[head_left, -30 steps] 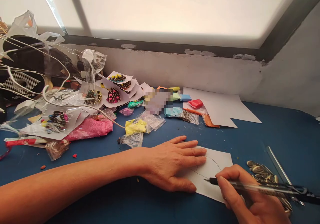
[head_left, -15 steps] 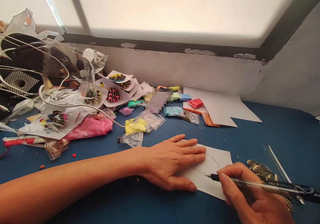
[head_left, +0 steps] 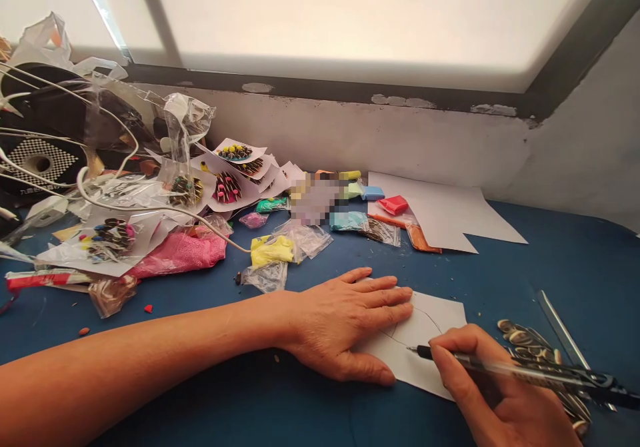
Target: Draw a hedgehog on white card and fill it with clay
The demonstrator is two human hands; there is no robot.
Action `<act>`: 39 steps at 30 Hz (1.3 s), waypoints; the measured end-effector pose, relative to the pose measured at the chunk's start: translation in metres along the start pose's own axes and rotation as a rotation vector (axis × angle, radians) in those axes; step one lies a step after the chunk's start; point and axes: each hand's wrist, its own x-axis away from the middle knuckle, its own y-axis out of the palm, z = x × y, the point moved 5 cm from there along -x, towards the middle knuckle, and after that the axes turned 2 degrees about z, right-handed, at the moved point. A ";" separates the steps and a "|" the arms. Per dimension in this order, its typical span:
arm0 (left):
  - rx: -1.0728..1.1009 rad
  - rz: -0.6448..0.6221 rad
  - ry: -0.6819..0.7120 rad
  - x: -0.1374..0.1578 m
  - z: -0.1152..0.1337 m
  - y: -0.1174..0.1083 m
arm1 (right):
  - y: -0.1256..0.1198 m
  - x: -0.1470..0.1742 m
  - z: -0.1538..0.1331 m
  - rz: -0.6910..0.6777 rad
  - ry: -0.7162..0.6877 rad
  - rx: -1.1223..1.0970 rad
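Observation:
A small sheet of white paper [head_left: 425, 374] lies on the blue table, with a thin curved pen line drawn on it. Across its left part rests my left hand [head_left: 353, 324], flat and with fingers spread, covering some of the drawing. My right hand [head_left: 490, 387] grips a clear-barrelled pen with black ends [head_left: 530, 370]. The pen's tip touches or hovers just over the paper near the lower end of the line. Partly behind my right hand is a small pile of striped sunflower seeds [head_left: 525, 340].
A thin metallic rod [head_left: 565, 330] lies beside the seeds. Farther back are larger white sheets [head_left: 445, 210], a red clay packet [head_left: 393, 204] and a yellow packet [head_left: 271, 250]. Cables, plastic bags, a pink cloth [head_left: 183, 254] and seed-covered paper pieces [head_left: 227, 187] crowd the left.
The pen tip has shifted slightly left across the paper, my right hand moving with it. My left hand keeps its place on the sheet. The view has moved very slightly.

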 end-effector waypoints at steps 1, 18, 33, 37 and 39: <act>0.001 0.000 0.001 0.000 0.000 0.000 | 0.000 0.000 0.000 0.004 0.001 0.002; -0.019 0.002 0.002 -0.001 -0.001 0.002 | 0.000 -0.004 -0.006 0.029 -0.089 0.054; -0.012 -0.026 -0.019 -0.001 0.000 0.001 | -0.001 0.000 -0.004 0.046 -0.127 0.106; -0.030 -0.007 -0.010 -0.002 -0.001 0.001 | -0.001 -0.002 -0.006 0.043 -0.138 0.098; -0.034 0.001 -0.005 -0.002 -0.001 0.001 | -0.001 -0.003 -0.006 0.041 -0.133 0.084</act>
